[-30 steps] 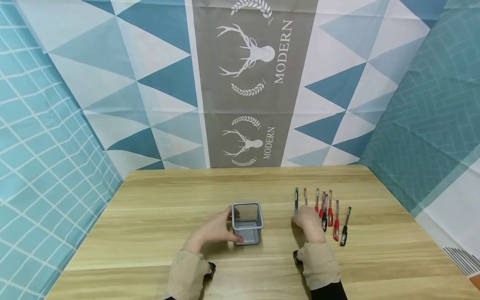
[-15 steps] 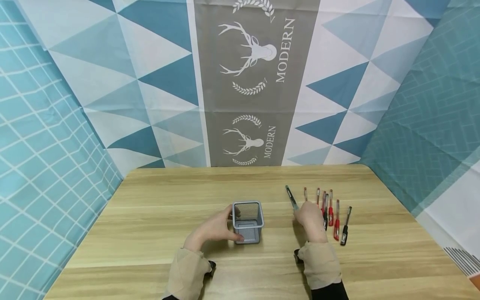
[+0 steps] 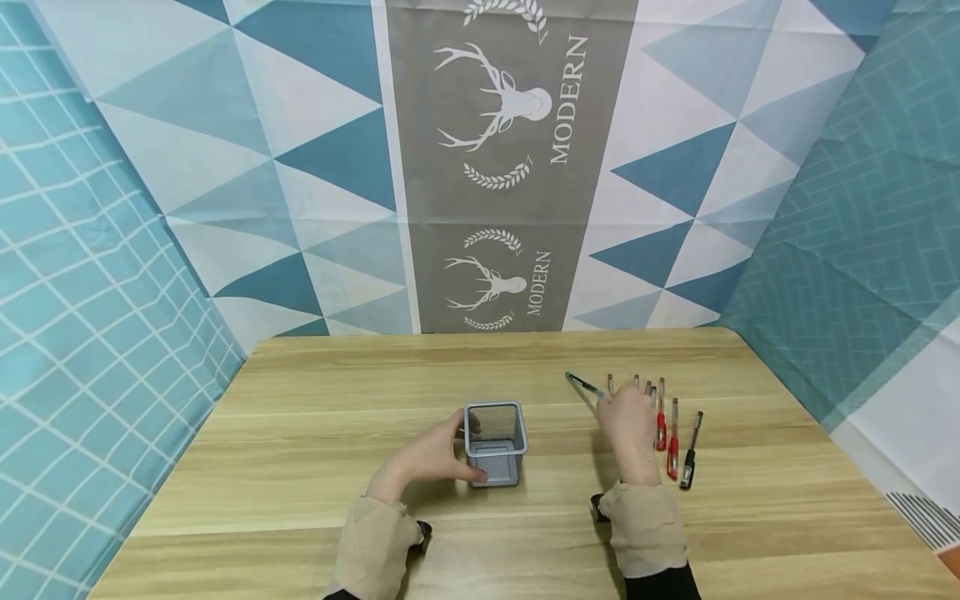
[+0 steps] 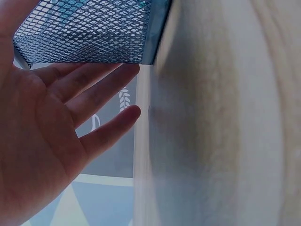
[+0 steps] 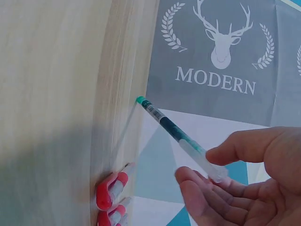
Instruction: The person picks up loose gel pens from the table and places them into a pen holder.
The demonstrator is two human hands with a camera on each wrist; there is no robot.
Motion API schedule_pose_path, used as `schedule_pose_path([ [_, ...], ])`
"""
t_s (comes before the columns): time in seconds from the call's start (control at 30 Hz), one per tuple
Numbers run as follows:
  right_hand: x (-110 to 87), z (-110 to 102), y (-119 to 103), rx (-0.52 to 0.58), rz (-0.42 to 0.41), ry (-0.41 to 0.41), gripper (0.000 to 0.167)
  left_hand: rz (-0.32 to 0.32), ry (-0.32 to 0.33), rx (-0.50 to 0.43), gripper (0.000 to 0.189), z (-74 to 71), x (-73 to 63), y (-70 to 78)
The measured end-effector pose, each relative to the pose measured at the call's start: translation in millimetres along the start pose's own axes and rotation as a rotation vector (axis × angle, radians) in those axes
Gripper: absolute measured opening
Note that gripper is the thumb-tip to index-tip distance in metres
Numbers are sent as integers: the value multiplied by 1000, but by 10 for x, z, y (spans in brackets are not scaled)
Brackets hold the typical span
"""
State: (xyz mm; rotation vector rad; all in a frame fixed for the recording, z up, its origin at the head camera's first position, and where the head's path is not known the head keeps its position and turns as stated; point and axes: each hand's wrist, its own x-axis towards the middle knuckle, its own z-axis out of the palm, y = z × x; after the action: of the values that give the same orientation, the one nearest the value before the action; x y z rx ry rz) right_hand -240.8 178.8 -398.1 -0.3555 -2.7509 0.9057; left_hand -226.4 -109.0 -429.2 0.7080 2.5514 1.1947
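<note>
My left hand [image 3: 427,456] holds a grey metal-mesh pen holder [image 3: 496,453] standing on the table. Its thumb lies on the near side and the fingers reach behind; in the left wrist view the fingers [image 4: 101,92] extend along the mesh wall [image 4: 89,40]. My right hand [image 3: 628,419] pinches a green gel pen [image 5: 171,129] at its clear-capped end, between thumb and fingers. The pen slants away from the hand, its green far end low by the tabletop. Several other pens lie just right of and partly behind this hand.
To the right lie red-capped pens [image 3: 672,442] and a black-capped pen [image 3: 687,467] on the wooden table [image 3: 300,467]. Two red caps [image 5: 112,192] show close below the right hand in the right wrist view. A patterned cloth [image 3: 487,167] hangs behind the table.
The green pen has gone from lying upright in the row to a slant, its far end swung left. My right hand has risen slightly away with it. The left hand and pen holder stay put.
</note>
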Motion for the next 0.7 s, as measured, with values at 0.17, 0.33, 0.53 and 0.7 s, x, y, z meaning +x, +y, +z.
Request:
schedule_pose_path([
  [0.17, -6, 0, -18, 33, -30, 126, 15, -4, 3, 2, 85, 5, -10, 8],
  [0.33, -12, 15, -23, 57, -82, 257, 9, -5, -1, -11, 87, 11, -5, -1],
  [0.53, -3, 28, -34, 91, -130, 341, 6, -1, -4, -17, 86, 10, 6, -7],
  [0.7, 14, 38, -50, 105, -152, 398, 5, -8, -5, -15, 83, 5, 4, -4],
])
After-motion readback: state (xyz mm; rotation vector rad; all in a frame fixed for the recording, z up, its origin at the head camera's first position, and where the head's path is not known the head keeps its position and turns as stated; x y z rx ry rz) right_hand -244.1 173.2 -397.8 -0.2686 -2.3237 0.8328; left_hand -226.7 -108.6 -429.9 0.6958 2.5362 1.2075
